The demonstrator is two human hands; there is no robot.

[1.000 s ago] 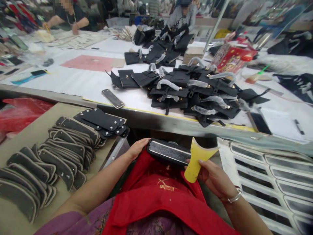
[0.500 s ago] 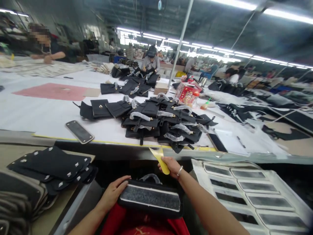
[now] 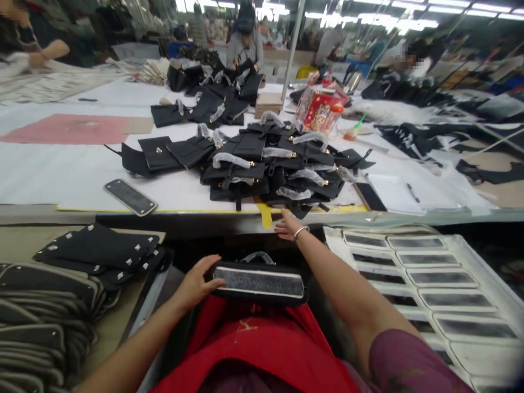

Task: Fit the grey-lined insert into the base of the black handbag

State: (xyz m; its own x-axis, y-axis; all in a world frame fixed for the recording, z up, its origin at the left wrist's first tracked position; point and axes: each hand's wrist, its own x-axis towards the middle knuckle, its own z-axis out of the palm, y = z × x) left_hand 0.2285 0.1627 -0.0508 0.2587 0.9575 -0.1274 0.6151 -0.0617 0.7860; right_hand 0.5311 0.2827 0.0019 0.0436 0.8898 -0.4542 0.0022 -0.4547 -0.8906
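Note:
My left hand (image 3: pixel 197 283) grips the left end of a black bag piece (image 3: pixel 262 283) with a grey fuzzy strip, resting on the red cloth (image 3: pixel 262 349) over my lap. My right hand (image 3: pixel 289 226) reaches forward to the edge of the white table (image 3: pixel 61 180), fingers stretched out. A yellow scraper (image 3: pixel 265 214) lies on that edge just left of the fingers, apart from them. Right behind it sits a pile of black bag flaps (image 3: pixel 266 164) with plastic-wrapped handles.
A stack of black and grey curved pieces (image 3: pixel 53 295) covers the side board at left. A tray of dark strips (image 3: pixel 426 278) stands at right. A single black strip (image 3: pixel 130 197) and a phone (image 3: pixel 369 196) lie on the table. Other people work at the far side.
My right hand carried the yellow scraper forward from my lap, set it on the table edge and let go. The view tilted up then down. My left hand stayed on the bag piece.

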